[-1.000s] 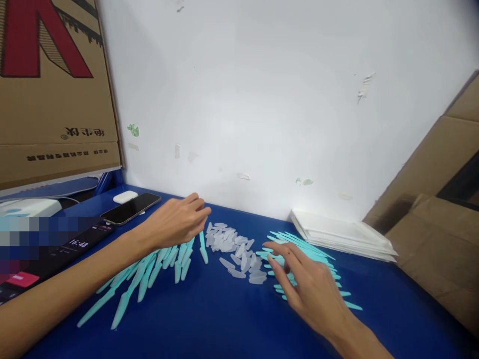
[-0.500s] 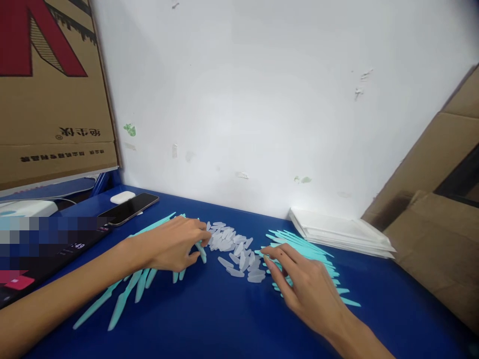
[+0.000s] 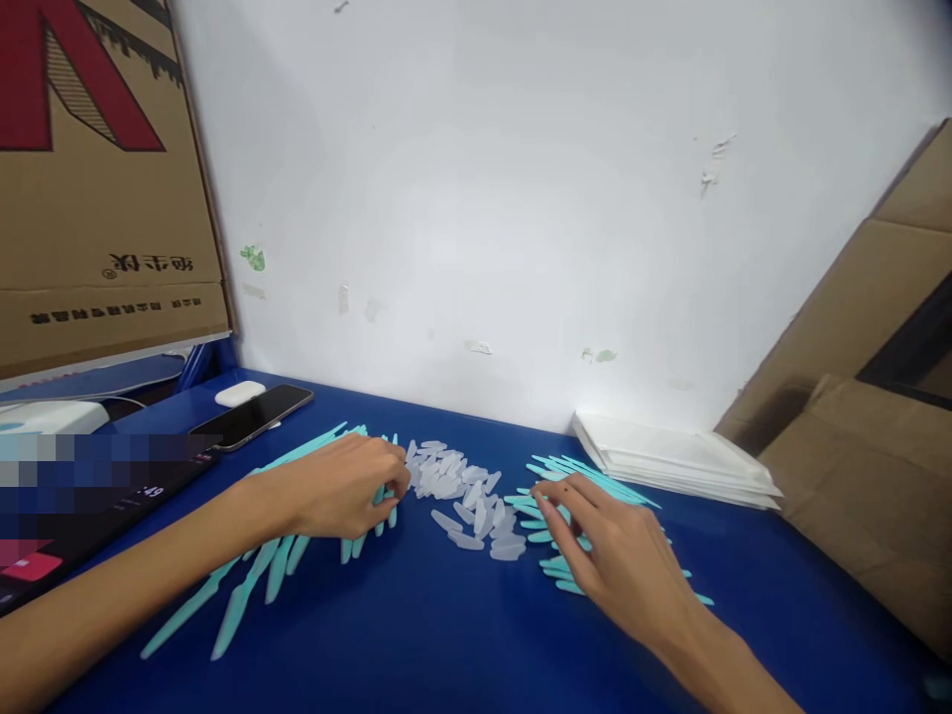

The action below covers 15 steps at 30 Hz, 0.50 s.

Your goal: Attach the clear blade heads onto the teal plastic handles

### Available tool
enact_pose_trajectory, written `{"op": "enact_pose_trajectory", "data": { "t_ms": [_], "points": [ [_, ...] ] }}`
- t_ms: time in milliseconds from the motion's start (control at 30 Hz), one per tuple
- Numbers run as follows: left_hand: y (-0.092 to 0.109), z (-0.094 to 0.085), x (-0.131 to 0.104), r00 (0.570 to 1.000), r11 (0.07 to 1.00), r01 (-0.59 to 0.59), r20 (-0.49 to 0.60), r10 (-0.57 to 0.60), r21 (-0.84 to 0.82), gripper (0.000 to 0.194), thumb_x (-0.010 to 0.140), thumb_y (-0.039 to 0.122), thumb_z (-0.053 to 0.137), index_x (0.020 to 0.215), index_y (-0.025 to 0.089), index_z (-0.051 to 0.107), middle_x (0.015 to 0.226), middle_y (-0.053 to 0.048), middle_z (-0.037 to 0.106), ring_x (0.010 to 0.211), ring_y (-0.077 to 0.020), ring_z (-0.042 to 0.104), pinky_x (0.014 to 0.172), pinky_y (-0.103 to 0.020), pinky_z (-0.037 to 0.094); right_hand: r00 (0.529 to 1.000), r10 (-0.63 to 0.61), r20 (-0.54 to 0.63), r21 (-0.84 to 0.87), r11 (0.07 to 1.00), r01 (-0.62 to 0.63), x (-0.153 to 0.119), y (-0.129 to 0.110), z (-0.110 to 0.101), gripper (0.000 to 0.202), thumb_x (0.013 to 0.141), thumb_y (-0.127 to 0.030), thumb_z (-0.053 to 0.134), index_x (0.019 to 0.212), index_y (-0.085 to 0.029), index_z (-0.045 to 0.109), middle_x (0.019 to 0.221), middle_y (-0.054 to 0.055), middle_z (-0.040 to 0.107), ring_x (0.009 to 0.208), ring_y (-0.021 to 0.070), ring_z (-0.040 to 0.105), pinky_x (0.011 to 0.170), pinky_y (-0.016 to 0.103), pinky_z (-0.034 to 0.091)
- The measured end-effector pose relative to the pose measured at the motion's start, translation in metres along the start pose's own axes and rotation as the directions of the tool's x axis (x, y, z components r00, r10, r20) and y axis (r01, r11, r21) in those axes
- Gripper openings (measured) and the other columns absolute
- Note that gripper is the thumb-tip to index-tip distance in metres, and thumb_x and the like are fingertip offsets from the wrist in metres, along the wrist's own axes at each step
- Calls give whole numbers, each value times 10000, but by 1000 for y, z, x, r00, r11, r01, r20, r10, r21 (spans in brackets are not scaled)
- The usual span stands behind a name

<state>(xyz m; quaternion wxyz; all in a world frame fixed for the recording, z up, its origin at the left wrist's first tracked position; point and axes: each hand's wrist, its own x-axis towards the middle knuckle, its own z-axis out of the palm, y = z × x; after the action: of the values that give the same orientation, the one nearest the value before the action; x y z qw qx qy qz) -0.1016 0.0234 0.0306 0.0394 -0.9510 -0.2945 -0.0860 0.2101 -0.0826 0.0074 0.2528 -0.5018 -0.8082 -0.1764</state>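
Note:
My left hand (image 3: 349, 486) is curled over a fan of turquoise eyebrow razors (image 3: 234, 620), slim and knife-shaped with paler, whitish ends. Its thumb and fingers close around one razor at the right edge of that fan; the grip is partly hidden. Opposite, my right hand (image 3: 614, 550) reaches over a second heap of turquoise razors (image 3: 587, 476), whose thin tips point left. Thumb and forefinger pinch together at a razor tip there. Between the hands lies a loose pile of frosted, translucent blade covers (image 3: 476, 496).
A dark phone (image 3: 257, 416) and a white case (image 3: 239, 394) lie at the back left, near a larger dark screen (image 3: 126, 506). White flat sheets (image 3: 669, 456) are stacked against the wall at the right. Cardboard boxes (image 3: 111, 218) flank the blue table (image 3: 416, 635).
My left hand has drawn slightly left, bringing its razor down among the others in the left fan. My right fingertips have shifted a little right and up over their heap.

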Motion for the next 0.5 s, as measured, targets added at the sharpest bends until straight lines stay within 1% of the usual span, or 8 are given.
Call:
{"op": "enact_pose_trajectory", "data": {
  "t_ms": [100,200,300,400,500],
  "points": [
    [0,-1,1,997,998,18,81,-13,-60,144,880,213,607,859,267,739,891,-24,723,746,-199,673,663,-296,446,999,36,8,-75,997,-35,0,10,0,339,1083,-315,356,1104,-203,675,1006,68,707,590,129,646,480,248,426],
    [-2,-1,0,994,996,42,102,-33,-82,145,889,220,606,798,255,713,851,-20,718,732,-200,658,655,-301,427,996,55,74,-173,984,-42,0,21,2,326,1076,-324,369,1141,-213,668,1018,74,711,733,192,702,506,270,471],
    [-3,0,-2,991,995,55,128,-44,-84,169,892,230,611,741,242,686,787,-18,709,709,-201,647,634,-303,408,987,35,159,-228,974,2,-2,32,5,264,1052,-305,442,1141,-219,675,1012,78,718,865,240,713,561,293,524],
    [-2,-1,-2,990,996,54,131,-44,-73,188,884,213,613,706,231,669,762,-20,698,675,-194,633,612,-298,388,972,5,235,-235,971,52,-4,41,6,186,1012,-280,551,1120,-216,688,987,75,723,896,260,706,612,328,560],
    [3,-3,1,996,999,19,87,-15,-50,203,901,191,574,721,227,661,782,-20,682,658,-182,614,606,-295,376,963,-2,270,-221,973,64,-6,48,4,166,981,-292,626,1108,-212,698,988,81,728,904,268,701,654,360,576]
  ]
}}
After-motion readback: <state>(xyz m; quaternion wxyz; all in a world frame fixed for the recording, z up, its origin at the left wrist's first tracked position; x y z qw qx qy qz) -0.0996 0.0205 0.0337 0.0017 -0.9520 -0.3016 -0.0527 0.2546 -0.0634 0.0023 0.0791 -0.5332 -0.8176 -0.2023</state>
